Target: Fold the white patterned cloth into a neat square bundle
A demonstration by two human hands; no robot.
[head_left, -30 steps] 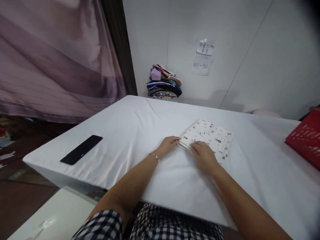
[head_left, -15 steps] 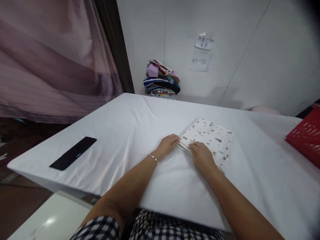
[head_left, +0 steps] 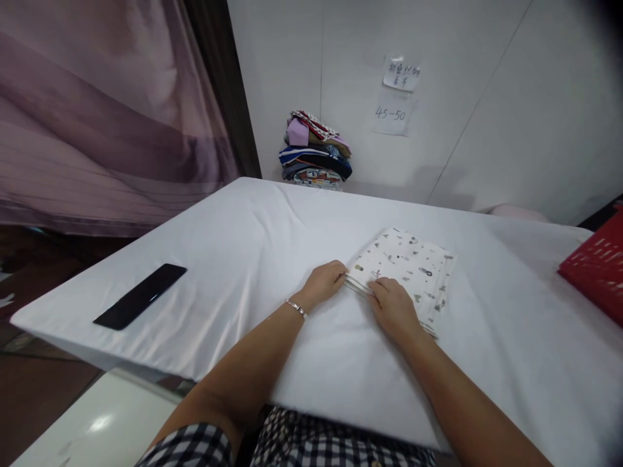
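Observation:
A folded white cloth with small printed shapes [head_left: 411, 266] lies on the white-covered table [head_left: 272, 259]. My left hand [head_left: 324, 284] pinches its near left corner, fingers closed on the edge of the layers. My right hand [head_left: 394, 306] rests on the cloth's near edge, with fingers gripping the fabric. A thin bracelet sits on my left wrist.
A black phone [head_left: 140, 296] lies near the table's left edge. A stack of folded coloured clothes [head_left: 315, 150] stands against the wall at the far side. A red basket [head_left: 596, 269] sits at the right edge. Paper notes [head_left: 399, 91] hang on the wall.
Both hands have stayed on the cloth's near edge with only slight finger shifts. The view has drifted a little.

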